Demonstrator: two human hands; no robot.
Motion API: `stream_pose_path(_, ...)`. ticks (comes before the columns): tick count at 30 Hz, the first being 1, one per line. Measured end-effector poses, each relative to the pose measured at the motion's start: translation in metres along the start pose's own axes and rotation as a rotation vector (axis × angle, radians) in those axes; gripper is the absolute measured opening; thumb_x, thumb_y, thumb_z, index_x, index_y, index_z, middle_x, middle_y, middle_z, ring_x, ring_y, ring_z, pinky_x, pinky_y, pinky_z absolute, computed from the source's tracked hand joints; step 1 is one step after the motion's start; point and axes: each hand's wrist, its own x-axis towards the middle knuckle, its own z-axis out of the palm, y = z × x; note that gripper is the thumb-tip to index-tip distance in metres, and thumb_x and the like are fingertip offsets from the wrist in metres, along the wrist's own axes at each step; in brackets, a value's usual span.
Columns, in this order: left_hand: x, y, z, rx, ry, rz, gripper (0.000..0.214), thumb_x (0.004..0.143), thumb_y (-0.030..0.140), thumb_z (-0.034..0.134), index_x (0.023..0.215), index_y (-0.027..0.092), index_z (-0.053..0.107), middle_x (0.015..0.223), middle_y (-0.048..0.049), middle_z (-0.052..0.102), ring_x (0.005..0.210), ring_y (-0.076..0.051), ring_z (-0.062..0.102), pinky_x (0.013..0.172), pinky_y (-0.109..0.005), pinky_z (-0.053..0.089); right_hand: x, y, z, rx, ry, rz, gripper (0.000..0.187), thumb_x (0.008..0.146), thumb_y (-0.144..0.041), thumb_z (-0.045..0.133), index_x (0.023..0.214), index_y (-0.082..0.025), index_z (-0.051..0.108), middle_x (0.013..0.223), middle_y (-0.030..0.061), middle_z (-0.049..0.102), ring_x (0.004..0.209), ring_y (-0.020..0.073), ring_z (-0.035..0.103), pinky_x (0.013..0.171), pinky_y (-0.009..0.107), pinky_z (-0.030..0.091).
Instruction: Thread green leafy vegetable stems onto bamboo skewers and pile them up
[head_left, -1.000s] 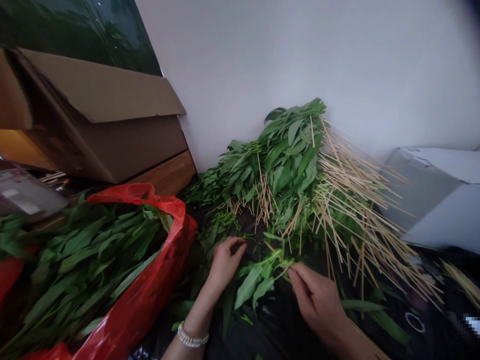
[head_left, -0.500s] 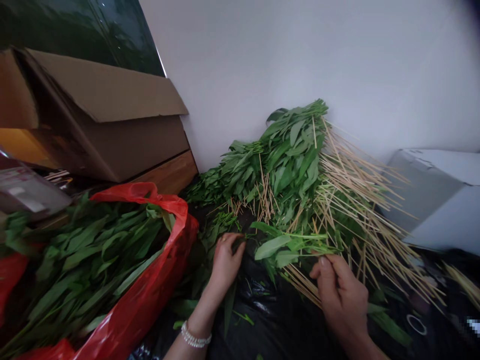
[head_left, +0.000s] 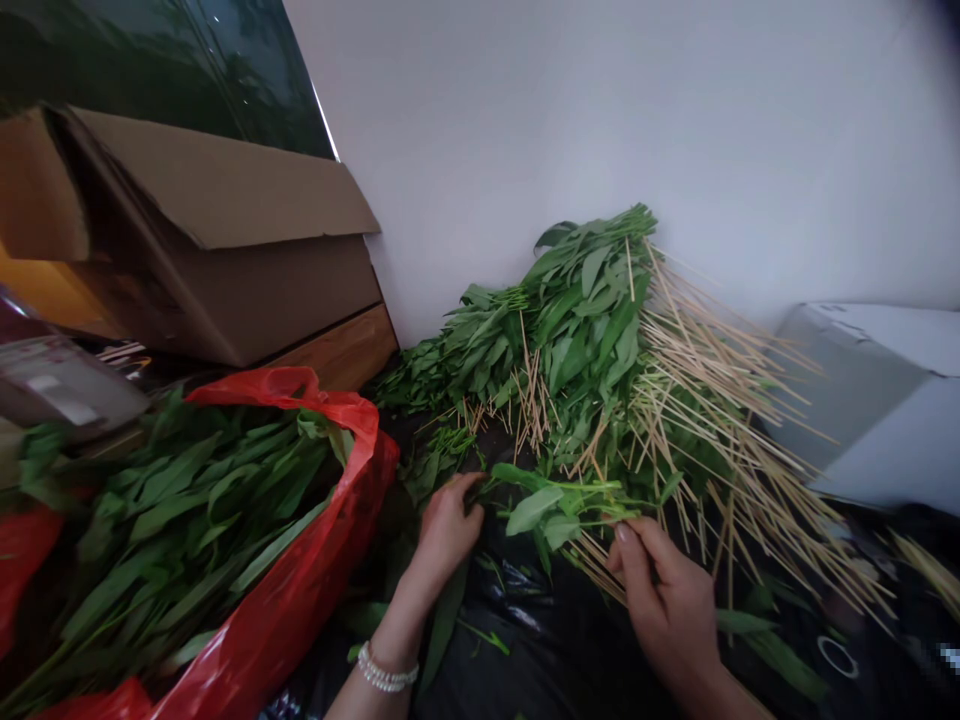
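My right hand point(head_left: 664, 590) pinches a small bunch of leafy green stems point(head_left: 536, 508) between thumb and fingertips, its leaves pointing left. Thin wooden sticks point(head_left: 600, 568) show just below that bunch; whether the hand also holds them I cannot tell. My left hand point(head_left: 451, 525), with a white beaded bracelet at the wrist, is closed with fingers and thumb drawn together close to the leaf tips. What lies between those fingertips is hidden. Beyond both hands rises a pile of leafy bunches point(head_left: 592, 300), many with wooden sticks point(head_left: 720, 370) fanning out to the right.
On the left, a red plastic bag point(head_left: 300, 560) holds more leafy stems point(head_left: 180, 520). Behind it stands an open cardboard box point(head_left: 292, 290). Black plastic sheeting point(head_left: 540, 640) lies under the hands, with scattered leaf scraps. At right sits a white box point(head_left: 885, 400) by the wall.
My right hand has moved a little left with the leafy stems, bringing their leaf tips closer to my left hand. My left hand has shifted slightly left and stays closed.
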Motion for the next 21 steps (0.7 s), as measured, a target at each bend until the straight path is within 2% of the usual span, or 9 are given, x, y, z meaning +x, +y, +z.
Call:
stream_pose_path(3, 0.000, 0.007, -0.009, -0.158, -0.094, 0.118, 0.039, 0.067, 0.004, 0.050, 0.097, 0.020, 0.069, 0.093, -0.0039, 0.068, 0.090, -0.020, 0.062, 0.080, -0.027, 0.044, 0.000, 0.002, 0.000, 0.026, -0.049, -0.006, 0.027, 0.093, -0.035, 0.041, 0.070, -0.023, 0.051, 0.054, -0.0054, 0.050, 0.044, 0.0089, 0.046, 0.049, 0.020, 0.037)
stream_pose_path(5, -0.001, 0.012, -0.014, -0.247, -0.132, 0.157, 0.026, 0.076, 0.012, 0.050, 0.091, 0.020, 0.070, 0.091, -0.0031, 0.068, 0.087, -0.020, 0.061, 0.077, -0.026, 0.044, 0.000, 0.001, -0.001, 0.036, -0.046, 0.007, 0.027, 0.092, -0.036, 0.041, 0.070, -0.022, 0.051, 0.054, -0.0054, 0.050, 0.044, 0.0089, 0.046, 0.048, 0.020, 0.037)
stream_pose_path(6, -0.002, 0.013, -0.015, -0.284, -0.136, 0.141, 0.024, 0.082, 0.018, 0.047, 0.088, 0.019, 0.070, 0.088, -0.0029, 0.069, 0.085, -0.020, 0.062, 0.075, -0.026, 0.044, 0.000, 0.000, -0.001, 0.045, -0.034, 0.019, 0.027, 0.092, -0.036, 0.041, 0.071, -0.022, 0.051, 0.054, -0.0053, 0.050, 0.044, 0.0089, 0.046, 0.048, 0.020, 0.037)
stream_pose_path(8, -0.002, 0.014, -0.013, -0.310, -0.112, 0.059, 0.035, 0.090, 0.030, 0.039, 0.084, 0.017, 0.071, 0.080, -0.0028, 0.070, 0.078, -0.020, 0.062, 0.069, -0.026, 0.044, -0.001, -0.002, -0.001, 0.070, -0.004, 0.059, 0.028, 0.092, -0.039, 0.041, 0.071, -0.022, 0.051, 0.054, -0.0049, 0.050, 0.045, 0.0093, 0.046, 0.047, 0.020, 0.037)
stream_pose_path(10, -0.002, 0.012, -0.008, -0.277, -0.046, -0.012, 0.038, 0.091, 0.036, 0.040, 0.082, 0.015, 0.071, 0.078, -0.0035, 0.070, 0.075, -0.021, 0.063, 0.067, -0.026, 0.045, -0.001, -0.004, -0.001, 0.097, 0.024, 0.114, 0.030, 0.092, -0.041, 0.041, 0.070, -0.022, 0.051, 0.053, -0.0041, 0.050, 0.045, 0.0097, 0.047, 0.045, 0.020, 0.035)
stream_pose_path(13, -0.001, 0.011, 0.001, -0.224, 0.013, 0.043, 0.025, 0.087, 0.030, 0.050, 0.091, 0.017, 0.071, 0.089, -0.0053, 0.071, 0.084, -0.021, 0.064, 0.075, -0.027, 0.045, -0.002, -0.005, -0.002, 0.125, 0.043, 0.162, 0.033, 0.091, -0.044, 0.041, 0.068, -0.022, 0.051, 0.051, -0.0035, 0.049, 0.043, 0.0099, 0.045, 0.041, 0.019, 0.032)
stream_pose_path(17, -0.005, 0.016, 0.008, -0.151, -0.065, 0.233, 0.021, 0.083, 0.021, 0.055, 0.098, 0.021, 0.069, 0.093, -0.0060, 0.070, 0.089, -0.021, 0.062, 0.081, -0.030, 0.044, -0.002, -0.006, -0.002, 0.138, 0.046, 0.175, 0.033, 0.091, -0.044, 0.042, 0.068, -0.022, 0.051, 0.052, -0.0030, 0.049, 0.043, 0.0100, 0.045, 0.040, 0.019, 0.031)
stream_pose_path(21, -0.009, 0.022, 0.010, -0.053, -0.138, 0.334, 0.029, 0.072, 0.015, 0.066, 0.100, 0.021, 0.068, 0.099, -0.0060, 0.069, 0.095, -0.024, 0.057, 0.085, -0.034, 0.042, -0.002, -0.006, -0.001, 0.146, 0.032, 0.185, 0.033, 0.091, -0.045, 0.042, 0.070, -0.022, 0.052, 0.053, -0.0031, 0.049, 0.046, 0.0099, 0.046, 0.042, 0.019, 0.031)
